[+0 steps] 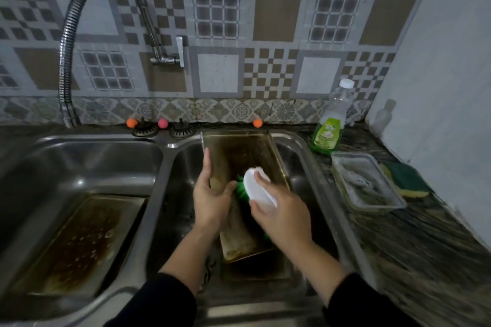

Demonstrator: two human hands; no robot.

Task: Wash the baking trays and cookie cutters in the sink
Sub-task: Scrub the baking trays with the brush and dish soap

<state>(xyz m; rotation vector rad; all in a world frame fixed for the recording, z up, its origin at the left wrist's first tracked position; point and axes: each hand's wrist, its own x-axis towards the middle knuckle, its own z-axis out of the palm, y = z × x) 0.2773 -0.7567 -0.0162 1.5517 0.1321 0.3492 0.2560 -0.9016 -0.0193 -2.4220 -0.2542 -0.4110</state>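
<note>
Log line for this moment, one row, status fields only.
step: scrubbing | left hand: holds baking tray in right basin | right hand: grips scrub brush | second tray: left basin

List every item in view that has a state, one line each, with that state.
Tray in the right basin: tilted, stained, being scrubbed.
Tray in the left basin: lying flat, stained.
Scrub brush: bristles against the tray.
Left hand: gripping the tray's edge.
Right hand: holding the brush.
Faucet: no water visible.
Soap bottle: upright, capped, partly full.
</note>
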